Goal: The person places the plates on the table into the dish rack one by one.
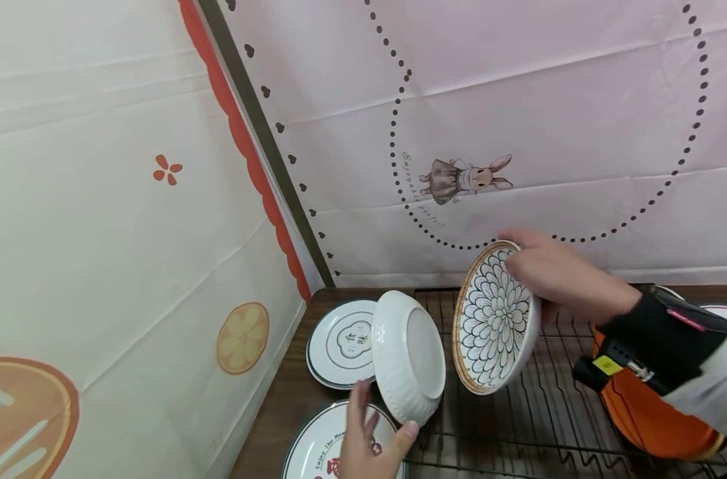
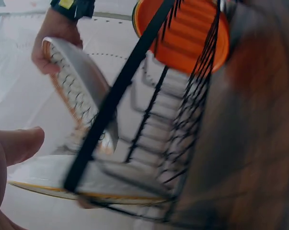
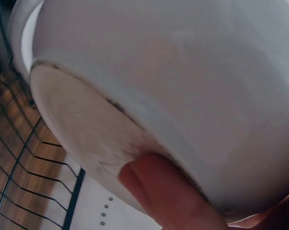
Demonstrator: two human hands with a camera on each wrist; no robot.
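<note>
Item 1. White ribbed bowl (image 1: 408, 362): held on edge above the left end of the wire rack (image 1: 543, 419), its plain underside turned toward the right. It is gripped at the lower rim by the left hand (image 1: 366, 442), the thumb curled against the near side and the fingers behind; the grip is closed on the bowl.

Item 2. Flower-patterned bowl (image 1: 493, 318): held on edge just right of the white bowl, the two near but not touching. A brown rim and a dark petal pattern are shown on the inside, which faces the left. It is held at the upper right by the right hand (image 1: 557, 273), fingers wrapped over the rim and round the back; in the right wrist view a fingertip (image 3: 158, 191) is seen pressed against the foot ring of its pale underside. The grip is closed on this bowl.

Item 3. Wire rack: black, set on the brown table (image 1: 279, 412), beneath both bowls.

Item 4. Orange dish (image 1: 650, 412): stood in the right part of the rack, partly hidden by the right wrist.

Item 5. Two flat plates on the table left of the rack: one with a dark border and a central emblem (image 1: 339, 342), one printed with lettering (image 1: 318, 446), nearer the camera and partly covered by the left hand.
</note>
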